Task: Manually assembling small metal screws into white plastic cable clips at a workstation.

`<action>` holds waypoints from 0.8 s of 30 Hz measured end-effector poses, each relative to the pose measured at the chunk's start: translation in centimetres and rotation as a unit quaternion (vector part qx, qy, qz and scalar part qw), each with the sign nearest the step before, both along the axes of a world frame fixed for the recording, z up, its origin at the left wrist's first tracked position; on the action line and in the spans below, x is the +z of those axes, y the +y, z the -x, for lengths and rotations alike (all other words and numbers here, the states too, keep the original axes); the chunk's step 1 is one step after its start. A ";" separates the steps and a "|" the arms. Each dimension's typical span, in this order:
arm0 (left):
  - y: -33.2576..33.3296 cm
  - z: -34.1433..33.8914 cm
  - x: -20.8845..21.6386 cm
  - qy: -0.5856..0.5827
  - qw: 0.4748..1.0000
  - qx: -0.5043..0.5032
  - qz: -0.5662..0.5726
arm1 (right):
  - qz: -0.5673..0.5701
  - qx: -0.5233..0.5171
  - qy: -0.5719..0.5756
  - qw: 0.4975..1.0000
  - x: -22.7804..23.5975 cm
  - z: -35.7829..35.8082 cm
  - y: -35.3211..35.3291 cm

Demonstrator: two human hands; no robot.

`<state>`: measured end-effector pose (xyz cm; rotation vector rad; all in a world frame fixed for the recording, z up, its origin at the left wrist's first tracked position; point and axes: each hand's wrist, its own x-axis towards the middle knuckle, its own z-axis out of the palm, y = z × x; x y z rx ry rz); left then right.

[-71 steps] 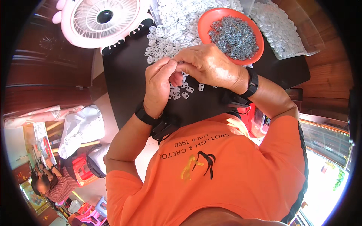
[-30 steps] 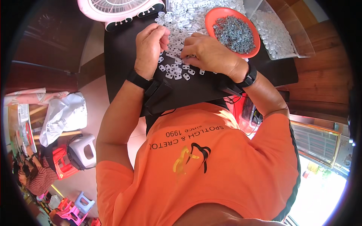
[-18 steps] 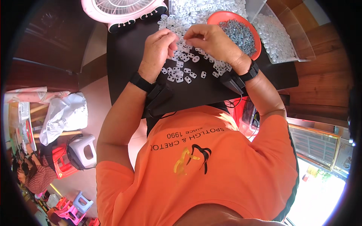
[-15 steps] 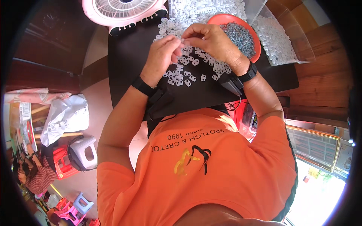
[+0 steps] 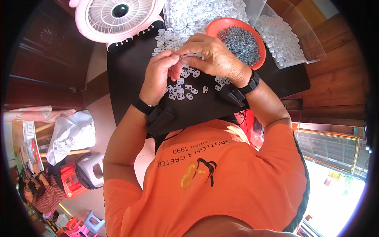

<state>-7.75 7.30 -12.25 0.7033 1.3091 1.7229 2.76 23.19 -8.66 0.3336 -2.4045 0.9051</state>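
Observation:
Above the dark table my left hand and my right hand meet, thumbs and index fingertips pinched together. Whatever lies between those fingertips is too small and too covered to make out. Below the hands, several small white plastic pieces with round holes lie scattered on the table. A larger heap of the same pieces spreads behind my left hand. Close beyond my right hand, an orange-red plate holds a pile of small grey metal screws.
A pink fan stands at the table's far left. Clear bins of white pieces sit at the far side and far right. The dark table ends near my waist. Stools and a white bag are on the left.
The view has shifted, so the fan shows more and the table things sit further left and lower. My hands stay together; my right fingers now reach further over the left fingertips.

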 end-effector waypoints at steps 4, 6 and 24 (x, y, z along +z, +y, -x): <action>-0.1 -0.1 0.2 0.088 0.995 0.035 0.025 | -0.125 -0.106 0.040 0.986 0.6 -0.3 3.0; -0.1 -0.1 0.1 0.086 0.995 0.038 0.029 | -0.226 -0.272 -0.051 0.934 0.8 -0.8 4.3; 0.0 -0.4 0.3 0.094 0.994 0.036 0.043 | -0.263 -0.349 -0.151 0.887 -2.2 -0.6 9.1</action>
